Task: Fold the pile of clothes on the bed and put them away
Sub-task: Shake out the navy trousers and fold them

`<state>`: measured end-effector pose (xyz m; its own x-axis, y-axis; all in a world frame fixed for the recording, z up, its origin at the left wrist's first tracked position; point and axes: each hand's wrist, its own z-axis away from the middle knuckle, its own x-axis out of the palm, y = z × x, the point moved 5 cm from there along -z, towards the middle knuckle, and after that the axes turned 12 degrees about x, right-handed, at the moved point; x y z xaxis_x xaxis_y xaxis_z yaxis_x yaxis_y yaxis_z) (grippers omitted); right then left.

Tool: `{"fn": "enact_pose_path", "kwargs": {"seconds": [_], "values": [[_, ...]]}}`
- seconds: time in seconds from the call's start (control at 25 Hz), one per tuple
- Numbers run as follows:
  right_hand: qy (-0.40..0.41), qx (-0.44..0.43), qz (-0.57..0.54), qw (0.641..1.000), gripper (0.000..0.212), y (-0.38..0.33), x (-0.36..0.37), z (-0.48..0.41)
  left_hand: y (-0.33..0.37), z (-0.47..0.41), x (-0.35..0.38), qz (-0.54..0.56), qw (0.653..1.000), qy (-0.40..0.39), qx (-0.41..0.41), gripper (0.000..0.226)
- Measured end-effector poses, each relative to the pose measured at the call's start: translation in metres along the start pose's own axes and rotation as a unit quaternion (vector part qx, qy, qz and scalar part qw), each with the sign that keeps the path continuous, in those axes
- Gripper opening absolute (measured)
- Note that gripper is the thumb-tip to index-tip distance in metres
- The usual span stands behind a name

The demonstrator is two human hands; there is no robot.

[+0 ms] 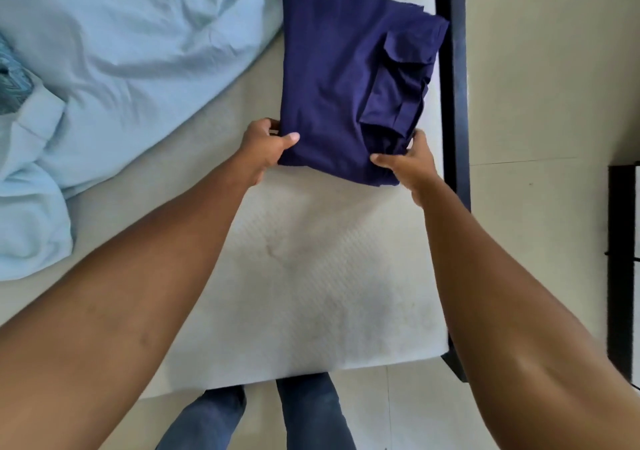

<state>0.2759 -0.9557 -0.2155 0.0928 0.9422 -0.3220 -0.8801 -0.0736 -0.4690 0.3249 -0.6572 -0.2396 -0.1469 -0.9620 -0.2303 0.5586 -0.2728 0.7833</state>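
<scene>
Left hand (264, 148) and right hand (408, 162) each pinch a near corner of the folded navy cotton garment (339, 86), upper centre, on the white mattress (294, 276).

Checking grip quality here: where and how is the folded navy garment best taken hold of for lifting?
By its two near corners, from the near side, thumbs on top, fingers beneath. The navy garment lies flat in folded layers, so pinching both corners probably keeps them together, as the left hand and right hand do.
</scene>
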Motion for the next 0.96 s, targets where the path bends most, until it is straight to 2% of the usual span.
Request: {"fn": "enact_pose_path", "kwargs": {"seconds": [0.08, 0.16, 0.32, 0.36, 0.44, 0.52, 0.56, 0.68, 0.84, 0.96], "values": [[0.044, 0.015, -0.008, 0.999, 0.060, 0.019, -0.005, 0.001, -0.002, 0.006, -0.006, -0.084, 0.996, 0.032, 0.026, 0.029], [0.066, 0.025, -0.019, 0.997, 0.053, 0.033, -0.004, 0.004, -0.007, 0.014, -0.007, -0.105, 0.993, 0.052, 0.022, 0.025], [-0.013, 0.014, -0.086, 0.996, 0.054, 0.035, -0.001, 0.020, -0.012, 0.028, 0.002, -0.029, 1.000, -0.001, -0.005, 0.049], [0.007, 0.008, -0.114, 0.993, 0.055, 0.036, -0.006, 0.028, -0.012, 0.031, 0.001, -0.042, 0.999, 0.009, 0.007, 0.048], [0.113, -0.024, -0.126, 0.985, 0.041, 0.046, -0.017, 0.049, -0.009, 0.041, -0.003, -0.104, 0.991, 0.066, 0.050, 0.040], [0.229, -0.078, -0.023, 0.970, 0.015, 0.055, -0.018, 0.065, -0.003, 0.050, -0.005, -0.181, 0.971, 0.105, 0.113, 0.030], [0.247, -0.097, 0.024, 0.964, 0.009, 0.057, -0.014, 0.070, -0.001, 0.053, -0.003, -0.209, 0.962, 0.107, 0.139, 0.026], [0.216, -0.107, 0.069, 0.968, 0.015, 0.058, 0.003, 0.064, -0.003, 0.058, 0.000, -0.226, 0.957, 0.114, 0.144, 0.023], [0.231, -0.048, 0.043, 0.971, 0.015, 0.059, 0.003, 0.054, -0.005, 0.061, 0.002, -0.236, 0.955, 0.126, 0.130, 0.018], [0.249, -0.057, 0.069, 0.964, 0.017, 0.059, 0.006, 0.058, -0.004, 0.064, 0.002, -0.241, 0.951, 0.135, 0.138, 0.016]]}}
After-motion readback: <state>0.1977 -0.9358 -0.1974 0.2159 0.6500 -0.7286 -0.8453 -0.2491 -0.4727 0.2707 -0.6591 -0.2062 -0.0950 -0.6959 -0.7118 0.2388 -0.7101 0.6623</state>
